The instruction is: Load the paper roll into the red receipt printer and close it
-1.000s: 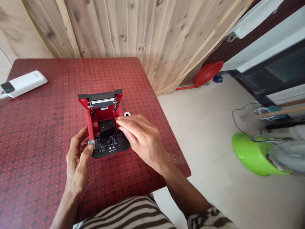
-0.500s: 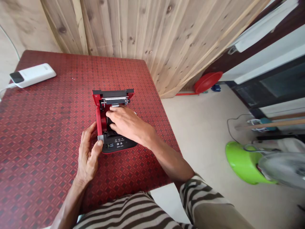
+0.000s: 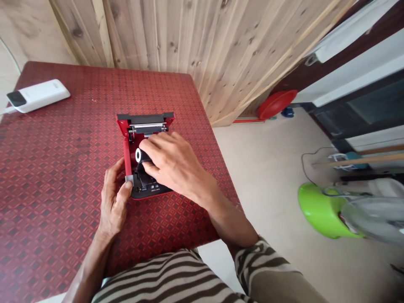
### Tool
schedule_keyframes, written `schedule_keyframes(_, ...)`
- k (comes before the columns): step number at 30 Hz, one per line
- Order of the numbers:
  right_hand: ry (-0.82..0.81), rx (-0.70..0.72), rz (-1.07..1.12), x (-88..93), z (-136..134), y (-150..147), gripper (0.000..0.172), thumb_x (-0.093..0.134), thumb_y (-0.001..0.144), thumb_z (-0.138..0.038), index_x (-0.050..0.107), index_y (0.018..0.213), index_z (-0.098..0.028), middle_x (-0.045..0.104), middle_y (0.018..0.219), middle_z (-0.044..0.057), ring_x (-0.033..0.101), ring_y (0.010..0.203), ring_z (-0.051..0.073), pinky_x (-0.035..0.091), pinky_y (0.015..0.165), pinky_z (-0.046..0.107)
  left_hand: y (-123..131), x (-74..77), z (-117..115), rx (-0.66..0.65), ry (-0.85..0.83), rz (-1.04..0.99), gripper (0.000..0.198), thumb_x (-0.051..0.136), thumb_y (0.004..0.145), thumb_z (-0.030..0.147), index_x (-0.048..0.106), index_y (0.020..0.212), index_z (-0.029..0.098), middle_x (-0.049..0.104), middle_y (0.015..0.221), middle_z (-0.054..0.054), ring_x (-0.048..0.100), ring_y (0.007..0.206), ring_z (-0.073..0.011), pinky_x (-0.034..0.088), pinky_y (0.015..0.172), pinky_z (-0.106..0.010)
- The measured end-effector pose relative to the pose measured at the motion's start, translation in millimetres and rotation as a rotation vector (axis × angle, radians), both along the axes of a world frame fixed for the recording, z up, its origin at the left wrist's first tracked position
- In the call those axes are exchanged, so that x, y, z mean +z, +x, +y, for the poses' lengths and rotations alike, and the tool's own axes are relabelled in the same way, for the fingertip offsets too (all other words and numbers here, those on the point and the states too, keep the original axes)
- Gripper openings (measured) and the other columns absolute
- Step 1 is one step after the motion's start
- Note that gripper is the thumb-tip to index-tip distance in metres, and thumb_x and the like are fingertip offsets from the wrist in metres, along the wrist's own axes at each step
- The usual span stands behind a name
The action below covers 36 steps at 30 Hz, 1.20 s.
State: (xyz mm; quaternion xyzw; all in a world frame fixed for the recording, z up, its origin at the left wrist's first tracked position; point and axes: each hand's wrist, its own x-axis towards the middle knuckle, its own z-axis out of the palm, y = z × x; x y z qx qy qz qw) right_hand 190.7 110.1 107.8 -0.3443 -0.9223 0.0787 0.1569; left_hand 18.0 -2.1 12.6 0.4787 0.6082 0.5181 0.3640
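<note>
On the table (image 3: 63, 168) stands a small red and black label printer (image 3: 128, 158) with its lid (image 3: 145, 119) raised, showing a roller along the lid. My left hand (image 3: 113, 200) grips the printer's left side, thumb on the grey front corner and fingers along the outer wall. A black roll (image 3: 145, 157) with a white core is pinched in my right hand (image 3: 172, 162), tilted up over the printer's bay. A loose black strip hangs from it onto the front panel. My right hand hides the bay's right side and part of the control buttons.
A white power bank (image 3: 44, 96) with a dark end and a cable lies at the table's far left. Behind the table rises a wooden plank wall (image 3: 176, 38). On the floor to the right are a red basin (image 3: 276, 104) and a green tub (image 3: 318, 212).
My right hand has lifted the black roll from inside the printer's bay, and its white core now shows. My left hand keeps its hold on the printer. The view has shifted slightly.
</note>
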Motion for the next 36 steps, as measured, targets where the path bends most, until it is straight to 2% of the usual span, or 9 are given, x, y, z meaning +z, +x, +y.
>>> schedule_keyframes(3,-0.109,-0.038,0.31,13.1,-7.0,37.2,0.02,0.073,0.102,-0.022,0.074,0.122,-0.022,0.082,0.122,0.006,0.077,0.112,0.025,0.061,0.102,0.043,-0.5,2.9,-0.3,0.003,-0.01,-0.003,0.064,0.06,0.105,0.058,0.062,0.156,0.021,0.068,0.145,-0.014,0.067,0.13,-0.031,0.057,0.108,-0.044)
schedule_keyframes(6,-0.277,-0.135,0.585,8.5,-17.2,83.8,0.03,0.082,0.097,-0.036,0.076,0.126,-0.029,0.082,0.12,0.003,0.079,0.107,0.025,0.065,0.096,0.042,-1.0,3.5,-0.8,0.014,-0.023,0.001,0.064,0.061,0.104,0.06,0.063,0.156,0.023,0.069,0.143,-0.013,0.069,0.127,-0.031,0.058,0.105,-0.043)
schedule_keyframes(9,-0.427,-0.256,0.753,-23.6,-30.8,114.2,0.049,0.087,0.093,-0.041,0.074,0.139,-0.029,0.082,0.126,0.006,0.08,0.11,0.025,0.066,0.097,0.043,-1.3,2.0,-1.3,0.019,-0.022,0.021,0.064,0.061,0.104,0.061,0.063,0.156,0.024,0.069,0.142,-0.011,0.069,0.123,-0.0306,0.058,0.102,-0.041)
schedule_keyframes(14,-0.571,-0.367,0.767,-99.2,-48.4,105.8,0.032,0.082,0.093,-0.03,0.08,0.124,-0.025,0.085,0.121,0.007,0.081,0.11,0.023,0.064,0.099,0.044,-1.7,0.6,-1.5,0.025,-0.022,0.07,0.063,0.058,0.105,0.06,0.062,0.158,0.026,0.071,0.14,-0.008,0.068,0.123,-0.0304,0.055,0.105,-0.041)
schedule_keyframes(17,-0.613,-0.36,0.781,-120.5,-51.9,91.5,0.031,0.08,0.092,-0.028,0.078,0.122,-0.022,0.086,0.111,0.006,0.081,0.096,0.02,0.066,0.089,0.038,-2.5,-1.1,-0.9,0.036,-0.004,0.114,0.061,0.057,0.106,0.057,0.064,0.157,0.025,0.073,0.138,-0.007,0.067,0.122,-0.0295,0.054,0.105,-0.04)
schedule_keyframes(23,-0.748,-0.271,0.717,-104.2,-45.6,109.3,0.043,0.082,0.093,-0.026,0.075,0.135,-0.025,0.085,0.125,0.008,0.082,0.103,0.02,0.067,0.094,0.04,-4.7,-6.0,-0.5,0.016,0.018,0.064,0.06,0.058,0.106,0.056,0.064,0.158,0.027,0.072,0.139,-0.006,0.066,0.122,-0.0286,0.05,0.105,-0.039)
schedule_keyframes(26,-0.712,-0.327,0.756,-100.0,-24.2,118.9,0.027,0.077,0.097,-0.029,0.08,0.124,-0.023,0.085,0.12,0.008,0.082,0.103,0.02,0.066,0.094,0.04,-4.8,-4.0,-0.9,0.014,0.0,0.068,0.06,0.058,0.106,0.056,0.063,0.159,0.027,0.072,0.138,-0.006,0.067,0.121,-0.0286,0.053,0.103,-0.039)
schedule_keyframes(32,-0.679,-0.293,0.699,-118.9,31.4,83.1,0.035,0.079,0.092,-0.02,0.077,0.127,-0.024,0.084,0.125,0.007,0.08,0.111,0.022,0.064,0.102,0.042,-3.7,1.3,-1.5,0.023,-0.006,0.1,0.065,0.058,0.106,0.059,0.062,0.159,0.022,0.073,0.137,-0.009,0.07,0.119,-0.0285,0.057,0.099,-0.039)
schedule_keyframes(36,-0.678,-0.317,0.695,-112.6,41.9,70.4,0.021,0.082,0.09,-0.029,0.079,0.11,-0.023,0.084,0.112,0.004,0.078,0.106,0.024,0.061,0.103,0.044,-3.7,0.2,-1.6,0.012,-0.004,0.063,0.067,0.059,0.104,0.062,0.062,0.158,0.021,0.072,0.141,-0.012,0.07,0.125,-0.0309,0.059,0.104,-0.042)
